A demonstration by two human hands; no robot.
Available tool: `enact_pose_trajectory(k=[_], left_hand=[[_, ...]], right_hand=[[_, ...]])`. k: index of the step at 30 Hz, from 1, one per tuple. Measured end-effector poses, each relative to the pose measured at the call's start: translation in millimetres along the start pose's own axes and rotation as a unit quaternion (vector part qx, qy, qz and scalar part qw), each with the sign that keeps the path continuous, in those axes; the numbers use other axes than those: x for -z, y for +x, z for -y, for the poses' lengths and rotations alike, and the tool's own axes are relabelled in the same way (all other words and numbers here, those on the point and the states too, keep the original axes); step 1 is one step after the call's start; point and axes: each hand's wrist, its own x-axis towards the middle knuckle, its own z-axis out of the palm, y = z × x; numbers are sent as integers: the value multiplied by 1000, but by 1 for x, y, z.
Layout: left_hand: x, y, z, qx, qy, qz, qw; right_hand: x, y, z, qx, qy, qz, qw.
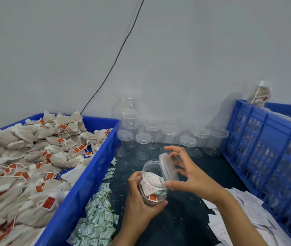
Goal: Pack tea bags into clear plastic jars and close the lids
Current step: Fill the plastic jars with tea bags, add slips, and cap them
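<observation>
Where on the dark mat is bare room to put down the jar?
Bare mat lies before the held jar, between the green sachets and the paper slips. The back is crowded with empty jars.

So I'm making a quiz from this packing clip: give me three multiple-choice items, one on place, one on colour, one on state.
1. Where is the tea bag pile?
A. In the left blue bin
B. On the dark mat
C. In the right crate

2. What colour are the tea bag tags?
A. Green
B. Red-orange
C. Black

3. The lid of the held jar is:
A. Screwed shut
B. Lying on the mat
C. Tilted at the mouth, not yet closed

Answers: 1 A, the bags fill the bin; 2 B, clearly seen; 3 C, the right hand holds it tilted while the left hand grips the jar.
</observation>
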Motion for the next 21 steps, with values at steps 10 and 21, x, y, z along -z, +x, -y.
enact_pose_trajectory(k=[10, 21], left_hand=[[-3, 2, -4, -44, -7, -6, 999], [8, 8, -26, 234, -426, 48, 873]], right_hand=[[-28, 12, -8, 12, -102, -96, 990], [-38, 20, -2, 15, 51, -180, 982]])
